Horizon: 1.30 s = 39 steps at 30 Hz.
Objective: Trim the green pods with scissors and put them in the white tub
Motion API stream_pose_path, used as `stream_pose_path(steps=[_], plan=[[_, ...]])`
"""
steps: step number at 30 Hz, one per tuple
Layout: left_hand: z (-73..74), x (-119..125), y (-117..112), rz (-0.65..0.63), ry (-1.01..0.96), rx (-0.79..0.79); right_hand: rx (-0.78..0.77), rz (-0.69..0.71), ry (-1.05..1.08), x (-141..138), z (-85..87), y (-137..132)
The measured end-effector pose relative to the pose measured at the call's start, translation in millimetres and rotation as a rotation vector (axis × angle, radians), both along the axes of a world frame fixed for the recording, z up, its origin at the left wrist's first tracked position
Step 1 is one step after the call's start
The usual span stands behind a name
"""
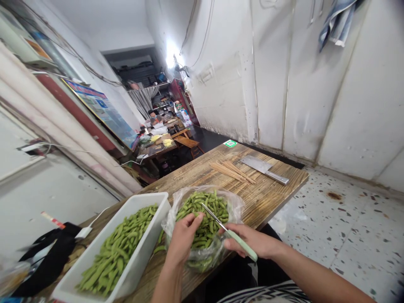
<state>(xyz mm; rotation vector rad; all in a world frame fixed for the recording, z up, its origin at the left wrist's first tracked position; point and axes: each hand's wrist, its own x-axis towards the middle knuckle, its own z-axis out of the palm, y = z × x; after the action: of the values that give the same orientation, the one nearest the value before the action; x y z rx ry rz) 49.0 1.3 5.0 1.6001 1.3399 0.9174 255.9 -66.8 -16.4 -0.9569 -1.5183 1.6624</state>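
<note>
My left hand (184,237) reaches into a clear plastic bag (235,208) full of green soybean pods (206,210), its fingers curled among the pods. My right hand (252,242) grips the pale green handles of a pair of scissors (229,231), whose metal blades point up and left over the bag. Left of the bag stands a white rectangular tub (142,252) holding many more green pods (118,250). Both containers rest on a worn wooden table (271,195).
Farther back on the table lie a bundle of bamboo skewers (232,171), a cleaver (264,169) and a green sticker (230,143). A black cloth with a white charger (82,232) sits at the left. White panelled walls and speckled floor lie to the right; a cluttered table stands in the far background.
</note>
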Motion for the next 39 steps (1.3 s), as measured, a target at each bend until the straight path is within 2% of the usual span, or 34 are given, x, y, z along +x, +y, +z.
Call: stream_pose_path(steps=[2,7,13,17,19,20,22,24,26,28,29,30,32,33,35,37,39], plan=[[3.4,2.8,-4.3,-0.053,0.081,0.024,0.06,-0.007,-0.048,0.4,3.7,0.5],[12.5,8.2,-11.6,-0.269,0.166,-0.034,0.181,-0.001,-0.105,2.9,7.6,3.5],[15.4,7.2,-12.5,-0.358,0.257,-0.065,0.205,0.005,-0.146,2.8,4.7,4.8],[13.9,-1.7,-12.5,-0.355,0.274,-0.09,0.105,0.012,-0.13,0.1,-1.4,4.5],[16.1,-19.6,-10.5,-0.241,0.34,-0.032,0.019,0.006,-0.093,1.6,-5.3,4.2],[18.5,-33.1,-8.7,-0.141,0.405,0.022,-0.011,-0.004,-0.071,3.2,-6.9,4.0],[26.0,-66.6,-4.1,0.139,0.597,0.139,-0.038,-0.036,-0.026,7.4,-9.0,3.6],[35.6,-100.8,0.7,0.435,0.829,0.17,-0.041,-0.06,0.025,10.3,-10.0,3.4],[43.9,-124.3,4.5,0.611,1.025,0.206,-0.063,-0.068,0.103,9.9,-10.9,3.5],[47.4,-129.2,6.8,0.71,1.12,0.353,-0.113,-0.07,0.18,6.4,-12.1,4.0],[46.5,-124.3,7.6,0.7,1.129,0.455,-0.142,-0.073,0.202,4.1,-12.8,4.3],[43.8,-115.3,8.4,0.639,1.124,0.543,-0.17,-0.075,0.211,1.8,-13.5,4.5],[33.6,-89.2,10.1,0.396,1.103,0.622,-0.207,-0.077,0.211,-1.5,-14.7,4.7],[27.0,-74.6,11.0,0.268,1.097,0.606,-0.216,-0.073,0.209,-2.3,-15.2,4.6],[13.9,-48.6,12.9,0.141,1.11,0.541,-0.217,-0.059,0.203,-2.6,-15.9,4.0],[5.1,-31.6,14.5,0.082,1.148,0.477,-0.193,-0.048,0.189,-2.0,-16.1,2.9],[2.9,-24.4,15.6,0.05,1.164,0.433,-0.173,-0.05,0.17,-1.7,-16.1,1.8]])
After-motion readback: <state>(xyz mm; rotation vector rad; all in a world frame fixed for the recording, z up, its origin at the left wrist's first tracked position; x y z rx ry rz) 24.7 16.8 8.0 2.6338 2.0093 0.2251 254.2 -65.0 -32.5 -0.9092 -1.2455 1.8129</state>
